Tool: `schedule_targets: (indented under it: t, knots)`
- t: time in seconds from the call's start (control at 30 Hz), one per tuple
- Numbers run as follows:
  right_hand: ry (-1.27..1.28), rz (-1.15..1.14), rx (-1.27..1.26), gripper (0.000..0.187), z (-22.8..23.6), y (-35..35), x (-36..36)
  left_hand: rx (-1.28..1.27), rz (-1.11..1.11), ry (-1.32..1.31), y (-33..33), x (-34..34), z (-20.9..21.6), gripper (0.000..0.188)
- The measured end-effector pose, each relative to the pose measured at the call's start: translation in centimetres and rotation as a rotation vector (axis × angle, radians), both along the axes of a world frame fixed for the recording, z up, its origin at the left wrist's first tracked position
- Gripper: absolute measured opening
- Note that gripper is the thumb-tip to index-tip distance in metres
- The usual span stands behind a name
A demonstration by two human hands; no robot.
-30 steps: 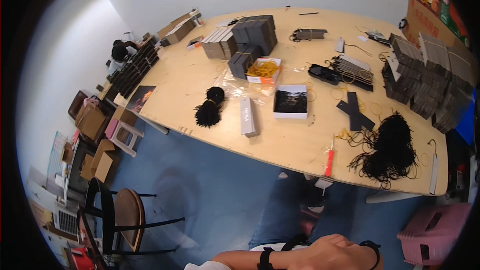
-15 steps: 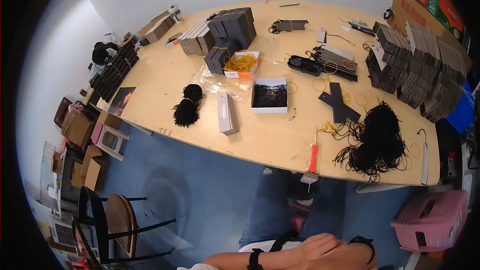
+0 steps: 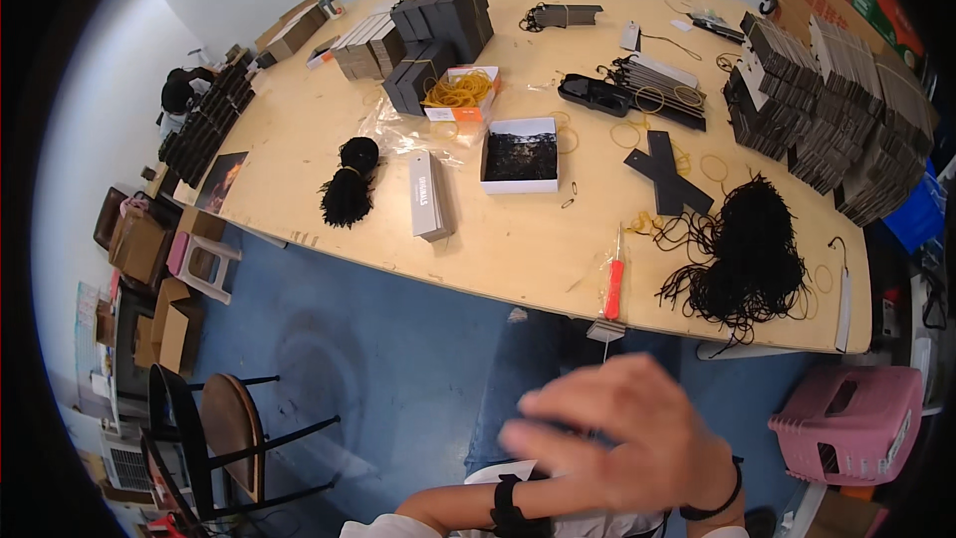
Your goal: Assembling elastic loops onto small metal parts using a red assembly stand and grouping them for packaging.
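Right hand: hung over the lap, blurred; fingers loosely spread, half-curled, pointing left, gripping nothing visible.
Left hand: mostly hidden behind the right one; finger state couldn't be told.
Red-handled tool: awl or screwdriver; lay at the near edge of the table, just beyond the right fingers, untouched.
Black cord pile: loose, tangled, beyond the fingers and to their right.
Crossed dark grey tags: farther out than the tool; no cord visible through either.
White box: beyond the fingers, slightly left; black contents, too small to identify.
Tied cord bundle: well left of the fingers, beside the light grey tag stack.
Rubber-band box: farther out, left; yellow bands inside.
Done, my read: corded tags and banded dark stacks sat far beyond the fingers, looking finished or sorted.
Left, my read: loose cords and the crossed pair looked unprocessed; no piece was visibly in work. Overall share couldn't be judged.
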State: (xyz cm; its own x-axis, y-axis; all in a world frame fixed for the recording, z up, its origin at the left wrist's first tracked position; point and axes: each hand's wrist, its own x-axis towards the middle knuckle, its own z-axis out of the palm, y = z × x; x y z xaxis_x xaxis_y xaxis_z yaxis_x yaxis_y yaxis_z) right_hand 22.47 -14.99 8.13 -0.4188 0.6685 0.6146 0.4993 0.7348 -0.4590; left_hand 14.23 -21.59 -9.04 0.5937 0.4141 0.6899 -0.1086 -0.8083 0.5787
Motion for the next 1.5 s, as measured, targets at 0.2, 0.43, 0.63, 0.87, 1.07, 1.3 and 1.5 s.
schedule_targets:
  t: [0.2,0.43,0.63,0.87,1.07,1.3,1.5]
  knots:
    - [-0.083,-0.472,0.024,0.028,-5.0,1.0,5.1,-0.109,-0.126,0.142,1.8,-0.2,1.6,0.035]
    - [-0.017,-0.78,-0.05,0.029,-8.5,-0.4,10.0,0.19,0.256,-0.057,9.8,-3.3,3.2,0.019]
    - [-0.089,-0.747,-0.123,0.027,-9.5,0.8,9.4,0.089,0.582,0.122,16.0,-4.0,4.4,0.02]
    - [-0.032,-0.714,-0.146,0.026,-10.2,4.1,8.4,-0.215,0.728,0.221,20.3,-2.6,5.3,0.02]
    - [-0.007,-0.685,-0.185,0.024,-11.1,4.2,8.8,-0.252,0.757,0.209,20.8,-2.5,5.0,0.015]
    - [0.006,-0.663,-0.176,0.014,-11.2,4.0,8.9,-0.386,0.746,0.161,20.4,-2.7,5.3,0.009]
    - [0.039,-0.667,-0.186,0.012,-11.1,3.9,8.8,-0.445,0.738,0.175,20.2,-2.9,5.3,0.008]
